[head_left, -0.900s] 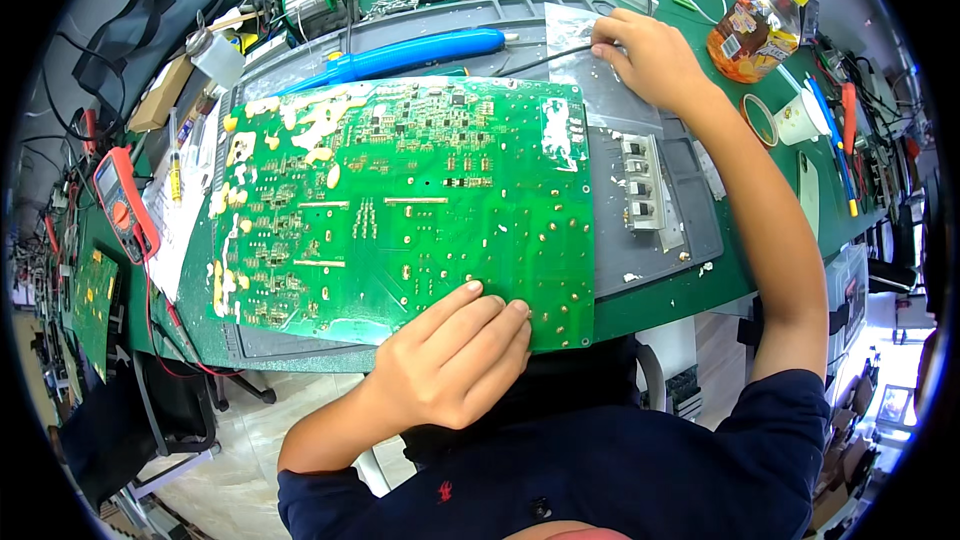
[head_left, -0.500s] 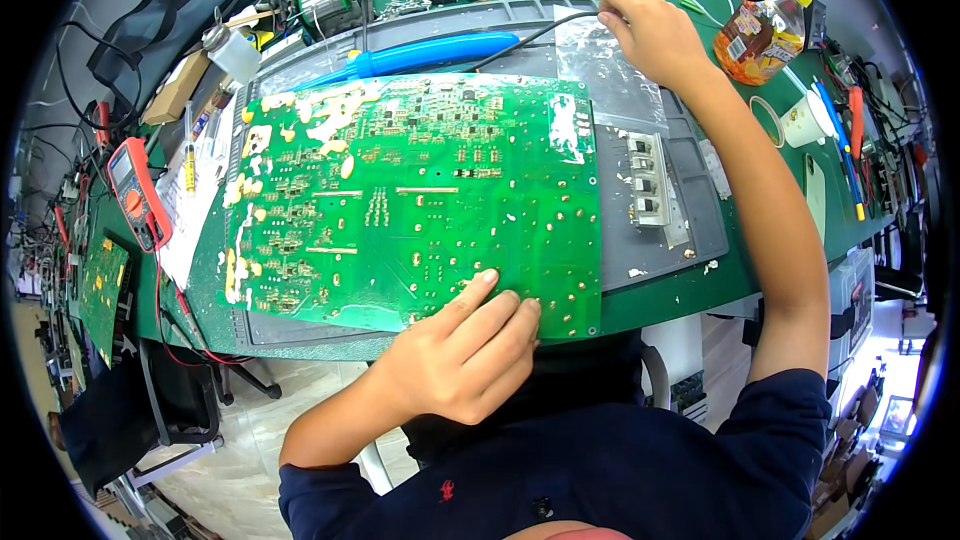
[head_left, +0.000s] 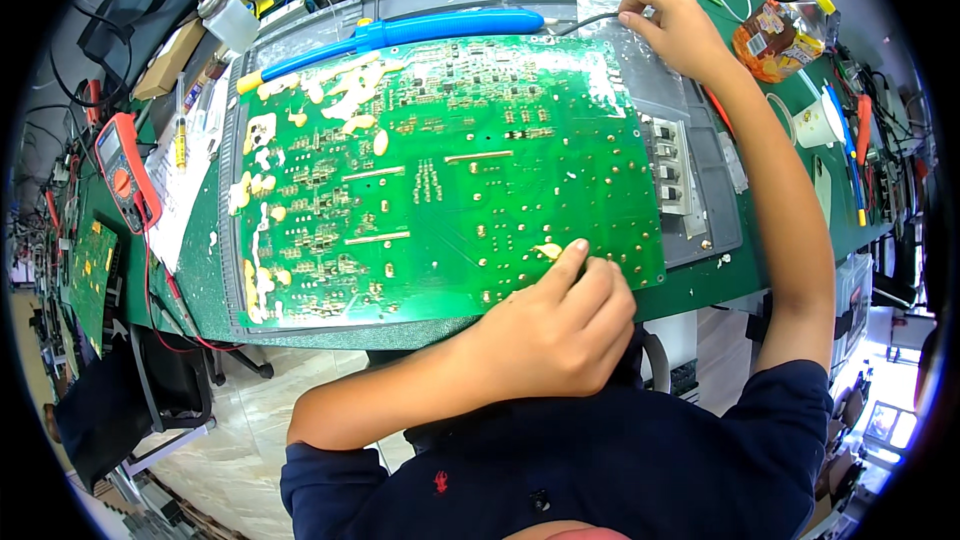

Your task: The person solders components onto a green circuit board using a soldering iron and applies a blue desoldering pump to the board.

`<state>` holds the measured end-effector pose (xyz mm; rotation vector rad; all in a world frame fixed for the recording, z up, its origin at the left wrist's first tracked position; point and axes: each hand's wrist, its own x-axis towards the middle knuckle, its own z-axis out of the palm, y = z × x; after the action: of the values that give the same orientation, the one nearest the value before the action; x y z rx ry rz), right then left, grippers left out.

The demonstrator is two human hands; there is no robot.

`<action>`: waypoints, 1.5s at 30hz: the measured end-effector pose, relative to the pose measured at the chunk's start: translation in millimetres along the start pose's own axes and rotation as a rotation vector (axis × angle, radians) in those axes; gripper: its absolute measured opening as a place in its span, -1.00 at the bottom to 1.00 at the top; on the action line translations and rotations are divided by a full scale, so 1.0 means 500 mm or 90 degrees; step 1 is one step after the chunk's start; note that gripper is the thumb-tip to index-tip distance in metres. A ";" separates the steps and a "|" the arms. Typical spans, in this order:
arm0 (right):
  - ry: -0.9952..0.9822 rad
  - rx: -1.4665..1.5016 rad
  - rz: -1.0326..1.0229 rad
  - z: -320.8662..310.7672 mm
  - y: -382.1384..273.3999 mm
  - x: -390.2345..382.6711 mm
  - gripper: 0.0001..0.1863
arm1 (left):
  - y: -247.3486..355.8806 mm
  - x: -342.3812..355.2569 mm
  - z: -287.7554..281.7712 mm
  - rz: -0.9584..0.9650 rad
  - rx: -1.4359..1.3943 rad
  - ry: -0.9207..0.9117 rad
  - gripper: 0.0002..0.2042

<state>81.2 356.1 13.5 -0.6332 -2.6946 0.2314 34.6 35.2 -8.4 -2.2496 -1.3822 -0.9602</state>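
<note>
while the left hand (head_left: 570, 325) bent over the near right part of the green circuit board (head_left: 445, 200), its grip was half curled, fingertips at the board; whether it pinched the edge could not be told. the board lay over a gray mat (head_left: 718, 215) on the green worktop (head_left: 700, 286). at the far right, the right hand (head_left: 675, 30) had its grip closed, thumb and fingers pinching a black cable (head_left: 590, 20). a blue tool (head_left: 450, 26) lay along the board's far edge, and a red multimeter (head_left: 128, 172) sat to the left.
</note>
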 end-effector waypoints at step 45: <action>-0.065 1.137 0.253 0.154 0.105 0.470 -0.42 | -0.461 -0.060 -0.168 -0.564 -0.042 -0.144 -0.82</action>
<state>-123.4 504.7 2.7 -0.4328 -1.3417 2.2821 -208.1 75.8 15.9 -1.7904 -2.5741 -0.9959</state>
